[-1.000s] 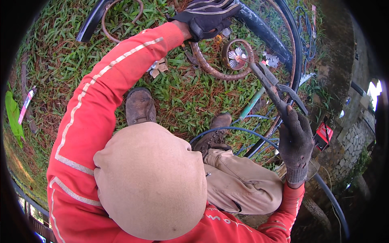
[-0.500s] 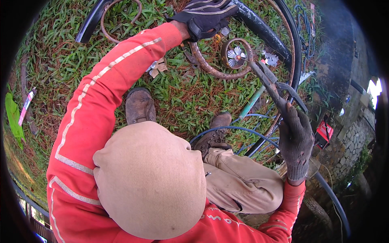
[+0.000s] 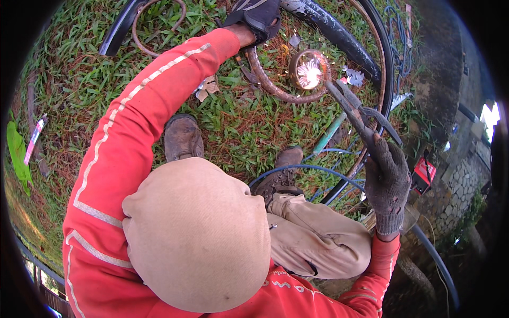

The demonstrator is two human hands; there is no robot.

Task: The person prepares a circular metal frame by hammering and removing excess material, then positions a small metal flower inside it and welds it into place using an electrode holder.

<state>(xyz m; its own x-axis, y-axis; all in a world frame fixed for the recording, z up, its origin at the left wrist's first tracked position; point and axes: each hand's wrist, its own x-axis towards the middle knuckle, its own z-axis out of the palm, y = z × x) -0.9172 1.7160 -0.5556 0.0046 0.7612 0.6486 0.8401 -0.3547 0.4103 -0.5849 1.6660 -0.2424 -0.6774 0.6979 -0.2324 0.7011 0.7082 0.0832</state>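
My right hand [image 3: 388, 185], in a dark knit glove with small holes, is closed around the handle of a welding electrode holder [image 3: 350, 111]. Its jaws point at a rusty metal scroll [image 3: 281, 96] on the grass. Inside the scroll's curl sits a silvery metal flower [image 3: 308, 75], lit by a bright glow with sparks flying about it. Near the top edge my left hand [image 3: 257, 20], in a black glove with grey stripes, is at the scroll's other end. Its fingers run mostly out of view, so their grip is hidden.
A black, scuffed pipe [image 3: 336, 40] and a large curved bar [image 3: 388, 63] lie beyond the scroll. Blue cable [image 3: 302, 167] crosses by my right boot. At right stands a red and black box [image 3: 424, 175]. A teal tube [image 3: 330, 132] lies below the holder.
A bright glow and sparks have sprung up at the flower, where only a small orange spot showed before. My left hand has shifted up and left. The right hand has barely moved.
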